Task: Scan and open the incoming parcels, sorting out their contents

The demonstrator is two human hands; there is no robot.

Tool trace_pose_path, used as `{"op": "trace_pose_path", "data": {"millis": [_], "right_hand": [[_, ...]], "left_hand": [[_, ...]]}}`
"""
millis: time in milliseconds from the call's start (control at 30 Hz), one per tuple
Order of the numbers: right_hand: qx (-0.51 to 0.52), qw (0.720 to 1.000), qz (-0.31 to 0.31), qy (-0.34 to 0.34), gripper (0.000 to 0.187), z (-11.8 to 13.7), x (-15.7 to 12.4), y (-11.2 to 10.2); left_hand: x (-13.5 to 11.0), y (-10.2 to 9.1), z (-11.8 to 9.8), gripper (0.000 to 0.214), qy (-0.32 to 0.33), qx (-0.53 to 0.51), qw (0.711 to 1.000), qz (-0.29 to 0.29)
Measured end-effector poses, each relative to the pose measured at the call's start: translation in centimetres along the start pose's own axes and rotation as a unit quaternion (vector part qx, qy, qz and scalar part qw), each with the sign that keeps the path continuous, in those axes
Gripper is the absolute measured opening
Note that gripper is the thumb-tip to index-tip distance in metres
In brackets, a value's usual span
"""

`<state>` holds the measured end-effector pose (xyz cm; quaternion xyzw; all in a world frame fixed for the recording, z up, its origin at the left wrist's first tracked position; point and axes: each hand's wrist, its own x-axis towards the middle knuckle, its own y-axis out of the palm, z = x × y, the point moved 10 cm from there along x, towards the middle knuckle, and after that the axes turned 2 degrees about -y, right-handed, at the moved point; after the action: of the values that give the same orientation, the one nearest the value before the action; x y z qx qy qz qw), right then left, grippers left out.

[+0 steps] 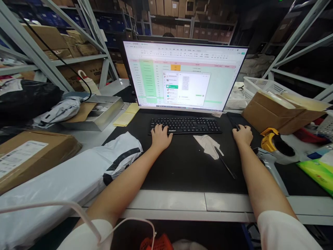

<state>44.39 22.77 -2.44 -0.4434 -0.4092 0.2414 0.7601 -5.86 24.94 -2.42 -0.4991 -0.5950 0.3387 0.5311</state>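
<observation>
Left hand lay loose, fingers spread on left end of black keyboard, below lit monitor. Right hand curled over dark mouse, right of keyboard; yellow tape dispenser sat close by.

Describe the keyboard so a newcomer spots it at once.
Find the large lit monitor. Just below its bottom edge, on the black mat, lies the long black keyboard, with the left hand at its left end. Unlike the plain mat around it, it carries rows of pale-marked keys.
</observation>
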Motion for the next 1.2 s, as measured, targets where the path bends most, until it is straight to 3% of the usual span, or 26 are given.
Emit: {"op": "trace_pose_path", "data": {"millis": [1200], "right_hand": [[0.005, 1.000, 0.017, -0.015, 0.054, 0.44, 0.06, 0.46]], "left_hand": [[-0.04, -0.02, 0.04, 0.054, -0.001, -0.005, 1.000, -0.001]]}}
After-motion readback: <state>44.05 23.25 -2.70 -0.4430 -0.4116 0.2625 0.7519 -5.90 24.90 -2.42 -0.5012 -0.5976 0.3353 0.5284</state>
